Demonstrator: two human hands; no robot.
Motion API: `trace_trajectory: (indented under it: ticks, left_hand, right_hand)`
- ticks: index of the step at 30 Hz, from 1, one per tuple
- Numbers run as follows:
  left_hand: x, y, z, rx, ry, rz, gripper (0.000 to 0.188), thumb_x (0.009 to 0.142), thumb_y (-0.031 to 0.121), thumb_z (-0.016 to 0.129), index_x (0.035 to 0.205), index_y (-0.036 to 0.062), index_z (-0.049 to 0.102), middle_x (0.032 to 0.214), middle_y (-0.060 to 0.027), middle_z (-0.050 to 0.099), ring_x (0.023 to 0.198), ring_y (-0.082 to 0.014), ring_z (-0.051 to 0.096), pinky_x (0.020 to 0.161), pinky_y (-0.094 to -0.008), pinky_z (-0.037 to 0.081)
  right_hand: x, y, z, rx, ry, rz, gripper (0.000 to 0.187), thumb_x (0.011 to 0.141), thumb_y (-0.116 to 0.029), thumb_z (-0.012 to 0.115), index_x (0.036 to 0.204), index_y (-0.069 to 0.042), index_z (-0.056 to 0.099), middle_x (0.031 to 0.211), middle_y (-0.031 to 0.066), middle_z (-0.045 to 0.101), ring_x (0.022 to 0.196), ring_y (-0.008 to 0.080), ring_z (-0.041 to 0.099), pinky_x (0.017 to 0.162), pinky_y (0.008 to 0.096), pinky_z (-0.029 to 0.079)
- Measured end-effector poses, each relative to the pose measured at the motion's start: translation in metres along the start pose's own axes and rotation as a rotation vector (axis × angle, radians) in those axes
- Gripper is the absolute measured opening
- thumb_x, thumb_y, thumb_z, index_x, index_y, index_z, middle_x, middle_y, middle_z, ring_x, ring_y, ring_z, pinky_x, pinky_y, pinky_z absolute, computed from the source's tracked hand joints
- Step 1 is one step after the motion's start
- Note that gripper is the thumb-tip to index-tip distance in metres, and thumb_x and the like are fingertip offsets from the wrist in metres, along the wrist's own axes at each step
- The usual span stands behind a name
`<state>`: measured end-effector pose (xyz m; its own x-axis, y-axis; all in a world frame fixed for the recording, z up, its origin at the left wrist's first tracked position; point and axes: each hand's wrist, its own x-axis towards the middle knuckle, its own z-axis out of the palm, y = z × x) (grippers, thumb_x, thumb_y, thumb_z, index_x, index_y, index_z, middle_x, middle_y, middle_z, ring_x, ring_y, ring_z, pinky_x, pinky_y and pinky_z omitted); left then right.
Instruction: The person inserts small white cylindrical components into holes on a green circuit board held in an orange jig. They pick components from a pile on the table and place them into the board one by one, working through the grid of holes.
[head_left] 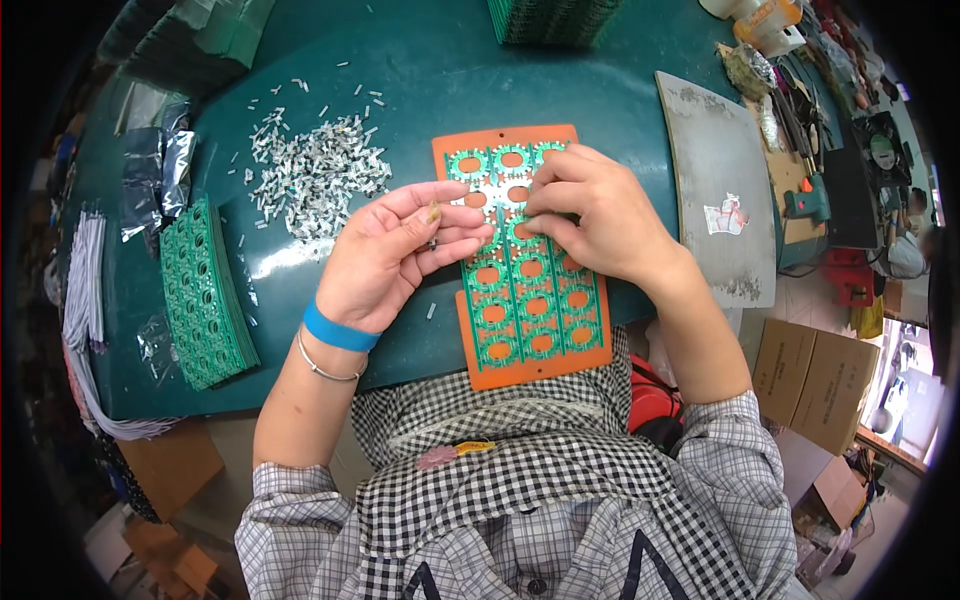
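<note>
A panel of green circuit boards (516, 318) with oval cutouts lies on an orange plate (500, 379) in front of me. My left hand (405, 235) is turned palm up at the panel's left edge, its fingers curled and the thumb bent over them. A tiny dark bit shows among those fingers, too small to name. Over the panel's upper half, my right hand (590, 212) has thumb and fingertips pinched together close to the boards. Whatever the pinch holds is hidden. Left of my hands, small white-and-metal parts (315, 175) form a loose heap.
At left stand a stack of green circuit panels (205, 300), a bundle of pale wires (85, 290) and silvery bags (160, 165). More stacks (555, 20) sit at the far edge. A worn grey board (720, 190) and a green-handled tool (808, 200) lie right.
</note>
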<state>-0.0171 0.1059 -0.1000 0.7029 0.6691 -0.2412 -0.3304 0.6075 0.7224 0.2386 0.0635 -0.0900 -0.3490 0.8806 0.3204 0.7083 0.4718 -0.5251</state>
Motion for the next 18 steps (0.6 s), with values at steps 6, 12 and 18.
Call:
trace_trajectory:
  ticks: [6,12,18]
  left_hand:
    - [0.000,-0.003,0.002,-0.055,0.007,-0.016,0.039,0.102,0.009,0.049,0.137,-0.0079,0.046,0.125,-0.0206,0.061,0.114,-0.0255,0.064,0.101,-0.0367,0.054]
    - [0.003,-0.007,-0.002,-0.159,-0.077,-0.023,0.038,0.102,0.008,0.048,0.137,-0.0063,0.046,0.123,-0.0140,0.062,0.109,-0.0201,0.065,0.095,-0.0333,0.057]
    - [0.001,-0.009,0.002,-0.175,-0.003,0.008,0.038,0.101,0.008,0.049,0.136,-0.0063,0.046,0.121,-0.0136,0.062,0.107,-0.0201,0.066,0.094,-0.0340,0.057]
  right_hand:
    - [0.014,-0.031,0.000,0.129,0.207,-0.102,0.016,0.069,-0.005,0.077,0.085,-0.006,0.072,0.088,0.0069,0.063,0.086,0.0265,0.060,0.072,0.0376,0.051]
    - [0.024,-0.051,0.037,0.080,0.302,-0.243,0.019,0.063,-0.011,0.077,0.071,-0.004,0.061,0.087,0.0070,0.059,0.084,0.0272,0.057,0.072,0.0395,0.046]
    - [0.029,-0.052,0.045,0.079,0.373,-0.209,0.016,0.065,-0.010,0.076,0.072,-0.004,0.062,0.089,0.0079,0.060,0.086,0.0279,0.057,0.074,0.0390,0.046]
